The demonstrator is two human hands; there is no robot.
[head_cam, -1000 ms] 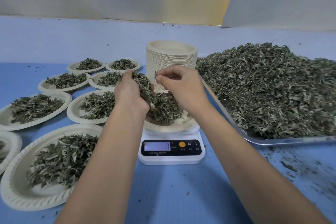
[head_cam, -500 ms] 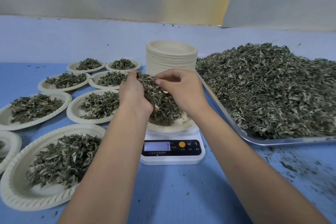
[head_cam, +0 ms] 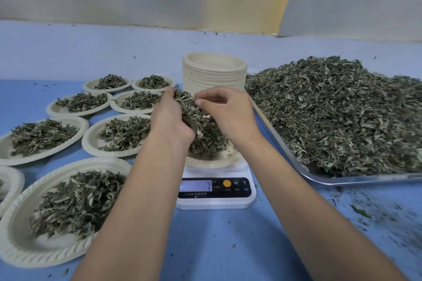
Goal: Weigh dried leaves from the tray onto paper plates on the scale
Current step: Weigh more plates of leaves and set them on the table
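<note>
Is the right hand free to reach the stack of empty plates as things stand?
Probably yes: the stack stands just beyond the right hand with nothing between, though its fingers pinch leaves.

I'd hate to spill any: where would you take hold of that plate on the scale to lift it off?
Probably take the plate by its near rim, coming from the front: that edge is bare and flares up off the scale, giving a lip, while leaves heap the middle and the tray crowds its right side. Keep it level.
</note>
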